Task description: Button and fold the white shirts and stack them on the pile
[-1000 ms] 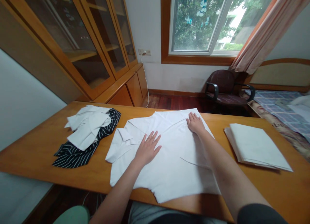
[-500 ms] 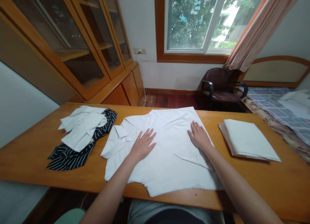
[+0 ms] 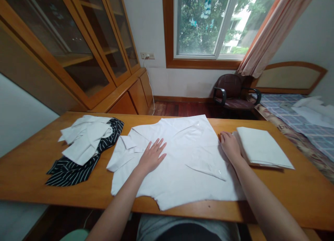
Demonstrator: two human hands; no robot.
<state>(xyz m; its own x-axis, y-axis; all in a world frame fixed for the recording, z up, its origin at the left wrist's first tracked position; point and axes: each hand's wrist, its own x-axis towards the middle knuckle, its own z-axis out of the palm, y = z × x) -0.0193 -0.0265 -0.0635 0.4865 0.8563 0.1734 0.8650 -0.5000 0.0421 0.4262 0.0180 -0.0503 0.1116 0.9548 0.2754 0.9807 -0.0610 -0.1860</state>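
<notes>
A white button-up shirt (image 3: 182, 171) lies spread on the wooden table, with a few creases and small buttons on its right part. My left hand (image 3: 152, 155) rests flat on the shirt's left half, fingers spread. Beyond the shirt's right edge, my right hand (image 3: 229, 147) is low over the table with its fingers loosely bent and nothing visible in them. Close beside that hand lies a white folded stack (image 3: 263, 147), which looks like cloth or paper; I cannot tell which.
On the left of the table (image 3: 23, 164) lie a crumpled white cloth (image 3: 88, 136) and a black striped cloth (image 3: 75, 173). A glass-door cabinet (image 3: 122, 79) stands behind at left. Across the floor are a dark armchair (image 3: 231, 88) and a bed (image 3: 289, 105).
My right hand has left the shirt and moved right, to the left side of the white folded stack. My left hand stays flat on the shirt. The view has shifted slightly.
</notes>
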